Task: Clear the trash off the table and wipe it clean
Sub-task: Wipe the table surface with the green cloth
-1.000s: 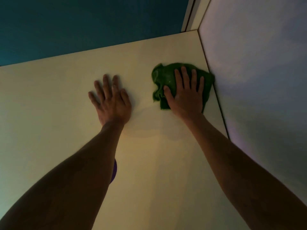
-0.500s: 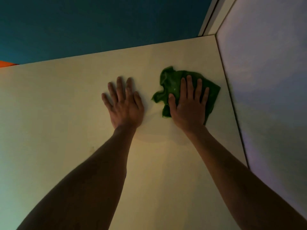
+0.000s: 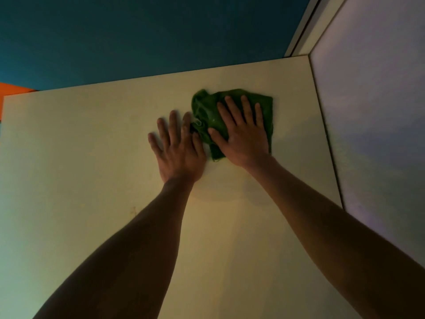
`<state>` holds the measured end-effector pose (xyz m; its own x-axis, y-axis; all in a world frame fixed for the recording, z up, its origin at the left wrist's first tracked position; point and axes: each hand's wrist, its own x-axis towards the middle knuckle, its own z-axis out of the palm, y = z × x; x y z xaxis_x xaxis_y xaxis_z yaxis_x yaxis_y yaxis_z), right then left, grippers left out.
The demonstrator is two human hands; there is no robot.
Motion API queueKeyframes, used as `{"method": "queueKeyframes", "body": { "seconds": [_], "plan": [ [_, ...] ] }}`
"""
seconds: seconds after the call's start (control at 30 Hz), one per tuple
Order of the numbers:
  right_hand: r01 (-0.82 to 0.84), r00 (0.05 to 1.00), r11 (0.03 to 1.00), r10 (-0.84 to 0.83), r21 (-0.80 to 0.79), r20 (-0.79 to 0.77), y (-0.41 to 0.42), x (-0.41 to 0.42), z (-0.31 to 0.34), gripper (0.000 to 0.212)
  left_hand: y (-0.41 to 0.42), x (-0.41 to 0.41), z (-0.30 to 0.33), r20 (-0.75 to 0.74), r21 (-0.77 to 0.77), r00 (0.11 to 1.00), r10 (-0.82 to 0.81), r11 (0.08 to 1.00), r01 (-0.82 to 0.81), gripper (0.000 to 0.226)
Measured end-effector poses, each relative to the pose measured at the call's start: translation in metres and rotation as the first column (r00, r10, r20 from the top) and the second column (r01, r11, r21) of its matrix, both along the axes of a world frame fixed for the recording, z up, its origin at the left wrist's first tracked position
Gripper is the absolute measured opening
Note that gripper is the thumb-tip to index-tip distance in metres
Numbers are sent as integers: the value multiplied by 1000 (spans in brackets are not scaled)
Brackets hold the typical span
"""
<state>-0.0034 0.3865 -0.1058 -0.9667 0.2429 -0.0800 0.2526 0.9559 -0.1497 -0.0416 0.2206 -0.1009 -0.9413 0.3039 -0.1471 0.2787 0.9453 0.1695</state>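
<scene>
A green cloth [image 3: 207, 111] lies bunched on the pale worktop [image 3: 92, 157], toward its far right corner and near the wall [image 3: 372, 111]. The right hand [image 3: 245, 137] presses flat on the cloth, fingers straight and spread, gripping nothing. The left hand [image 3: 180, 150] lies flat on the bare worktop just left of the cloth, fingers straight, its fingertips at the cloth's crumpled edge. An orange patch [image 3: 11, 90] shows beyond the worktop's far left corner.

Some indoor room: pale table [image 3: 92, 180] against teal wall [image 3: 138, 31].
</scene>
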Motion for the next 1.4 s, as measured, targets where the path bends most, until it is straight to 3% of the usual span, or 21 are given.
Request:
{"method": "queueKeyframes", "body": {
  "seconds": [0.17,0.33,0.5,0.63,0.93,1.23,1.4],
  "plan": [
    [-7,1000,1000,7,11,9,45,-32,0,76,-1,-2,0,-2,33,1000,-2,999,2,59],
    [222,975,975,-222,4,20,94,-50,0,77,-1,-3,1,-3,44,1000,2,999,-2,59],
    [361,932,932,-361,9,-30,85,-2,0,75,-1,-2,1,0,46,1000,2,999,-2,59],
    [319,948,946,-317,52,-31,69,39,0,73,-2,-2,-1,2,52,1000,8,999,-8,59],
    [323,946,946,-322,21,-22,109,-7,-1,75,0,-3,1,-3,42,1000,5,999,-5,59],
    [315,949,949,-315,-10,31,-7,164,9,72,1,-3,-2,-18,29,1000,5,1000,-4,58],
    [295,956,955,-295,30,-5,29,114,4,69,2,-2,-1,-21,33,1000,11,999,-10,58]
  ]
}}
